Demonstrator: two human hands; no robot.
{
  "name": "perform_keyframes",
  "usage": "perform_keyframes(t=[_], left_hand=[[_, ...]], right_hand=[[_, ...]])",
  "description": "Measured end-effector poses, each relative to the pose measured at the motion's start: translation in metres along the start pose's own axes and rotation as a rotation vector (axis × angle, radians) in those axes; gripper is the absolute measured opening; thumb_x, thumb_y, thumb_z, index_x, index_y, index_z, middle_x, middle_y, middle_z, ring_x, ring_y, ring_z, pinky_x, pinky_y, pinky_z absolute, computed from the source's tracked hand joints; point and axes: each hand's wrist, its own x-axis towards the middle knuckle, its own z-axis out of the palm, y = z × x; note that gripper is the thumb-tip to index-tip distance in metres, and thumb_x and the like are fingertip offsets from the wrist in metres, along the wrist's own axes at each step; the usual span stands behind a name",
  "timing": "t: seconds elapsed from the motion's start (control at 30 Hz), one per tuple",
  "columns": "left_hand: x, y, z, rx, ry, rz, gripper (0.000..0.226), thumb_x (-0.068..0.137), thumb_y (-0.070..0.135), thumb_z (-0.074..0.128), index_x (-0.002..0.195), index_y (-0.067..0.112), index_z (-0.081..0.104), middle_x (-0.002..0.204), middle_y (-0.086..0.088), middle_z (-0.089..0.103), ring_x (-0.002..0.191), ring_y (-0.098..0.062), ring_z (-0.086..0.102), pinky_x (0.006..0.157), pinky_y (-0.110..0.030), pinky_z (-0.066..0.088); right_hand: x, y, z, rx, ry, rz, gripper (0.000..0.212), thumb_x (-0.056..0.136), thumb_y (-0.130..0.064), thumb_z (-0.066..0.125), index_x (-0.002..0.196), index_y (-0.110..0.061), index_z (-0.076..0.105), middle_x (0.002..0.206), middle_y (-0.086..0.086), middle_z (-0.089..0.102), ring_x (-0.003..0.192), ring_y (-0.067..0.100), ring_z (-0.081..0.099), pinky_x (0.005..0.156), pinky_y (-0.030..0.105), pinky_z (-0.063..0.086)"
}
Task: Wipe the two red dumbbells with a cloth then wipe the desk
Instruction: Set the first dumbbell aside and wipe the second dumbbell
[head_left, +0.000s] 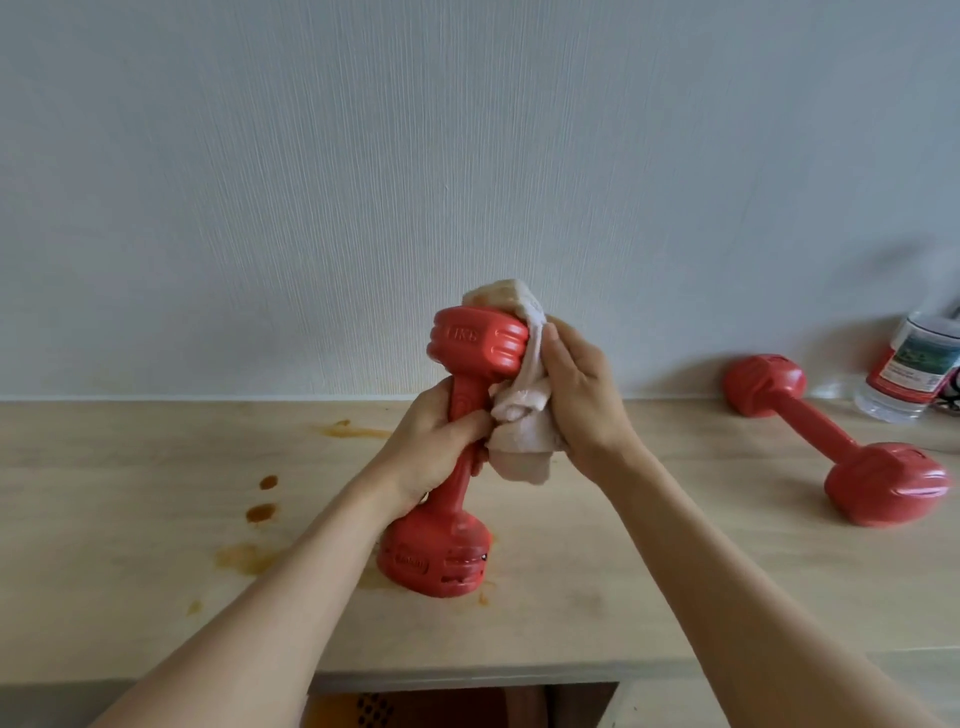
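Note:
One red dumbbell (470, 348) stands upright on the pale wooden desk (597, 597), its lower head resting on the surface. My left hand (434, 447) grips its handle. My right hand (576, 395) presses a white cloth (519, 421) against the side of the upper head; the cloth folds over the top and hangs down beside the handle. The second red dumbbell (831, 441) lies on its side at the right of the desk, untouched.
Brown-orange stains (260, 512) mark the desk left of the upright dumbbell and around its base. A clear plastic bottle (909, 374) with a red label stands at the far right against the white wall. The desk's front edge runs along the bottom.

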Motion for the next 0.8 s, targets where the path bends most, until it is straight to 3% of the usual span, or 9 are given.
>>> perform_keyframes(t=[0.13, 0.27, 0.4, 0.5, 0.57, 0.7, 0.8], left_hand=[[0.002, -0.001, 0.001, 0.031, 0.038, 0.023, 0.015, 0.089, -0.001, 0.054, 0.079, 0.010, 0.051, 0.052, -0.001, 0.052, 0.040, -0.012, 0.049, 0.042, -0.023, 0.040], [0.003, -0.001, -0.001, 0.003, 0.089, 0.019, 0.016, 0.085, -0.003, 0.052, 0.078, 0.011, 0.051, 0.056, -0.003, 0.051, 0.045, -0.011, 0.049, 0.046, -0.023, 0.042], [0.001, 0.002, -0.003, 0.048, 0.054, 0.012, 0.019, 0.087, -0.004, 0.050, 0.076, 0.011, 0.048, 0.053, -0.003, 0.050, 0.044, -0.013, 0.049, 0.045, -0.023, 0.042], [0.001, 0.001, 0.002, 0.077, 0.045, 0.037, 0.018, 0.084, -0.001, 0.055, 0.076, 0.014, 0.049, 0.055, -0.001, 0.050, 0.047, -0.014, 0.050, 0.049, -0.028, 0.042], [0.002, 0.000, 0.003, 0.103, 0.062, 0.047, 0.013, 0.083, 0.006, 0.057, 0.078, 0.017, 0.052, 0.059, 0.003, 0.051, 0.052, -0.011, 0.050, 0.053, -0.028, 0.042], [0.001, 0.001, 0.001, 0.113, 0.113, 0.055, 0.018, 0.085, 0.001, 0.053, 0.077, 0.018, 0.052, 0.054, 0.008, 0.051, 0.050, -0.006, 0.050, 0.050, -0.024, 0.041], [0.004, 0.001, -0.002, 0.123, 0.188, 0.037, 0.016, 0.087, 0.002, 0.052, 0.076, 0.014, 0.054, 0.057, 0.003, 0.056, 0.049, -0.007, 0.054, 0.047, -0.019, 0.044]], right_hand=[[-0.002, 0.003, -0.003, -0.108, 0.022, -0.002, 0.032, 0.100, -0.021, 0.037, 0.088, -0.003, 0.059, 0.075, 0.009, 0.058, 0.070, 0.021, 0.054, 0.067, 0.040, 0.047], [-0.011, 0.004, -0.002, -0.179, -0.050, 0.089, 0.034, 0.097, -0.009, 0.045, 0.066, 0.006, 0.045, 0.062, 0.008, 0.041, 0.060, 0.019, 0.036, 0.054, 0.034, 0.030], [-0.007, 0.000, -0.015, -0.124, -0.009, 0.113, 0.033, 0.094, -0.010, 0.050, 0.069, 0.011, 0.046, 0.065, 0.010, 0.043, 0.062, 0.021, 0.038, 0.057, 0.037, 0.032], [-0.005, -0.001, -0.013, -0.034, -0.001, 0.180, 0.033, 0.094, -0.016, 0.047, 0.087, 0.015, 0.053, 0.077, 0.016, 0.056, 0.074, 0.026, 0.052, 0.070, 0.050, 0.046], [-0.005, -0.001, -0.006, -0.023, -0.033, 0.192, 0.032, 0.096, -0.013, 0.042, 0.093, 0.017, 0.053, 0.082, 0.018, 0.057, 0.078, 0.028, 0.054, 0.077, 0.054, 0.047], [-0.006, 0.000, -0.001, -0.111, -0.068, 0.126, 0.030, 0.095, -0.012, 0.044, 0.081, 0.014, 0.049, 0.072, 0.013, 0.052, 0.068, 0.024, 0.047, 0.064, 0.043, 0.041], [-0.012, -0.004, 0.003, -0.198, -0.134, 0.094, 0.033, 0.092, -0.018, 0.049, 0.078, 0.012, 0.051, 0.069, 0.024, 0.057, 0.063, 0.036, 0.055, 0.062, 0.052, 0.047]])
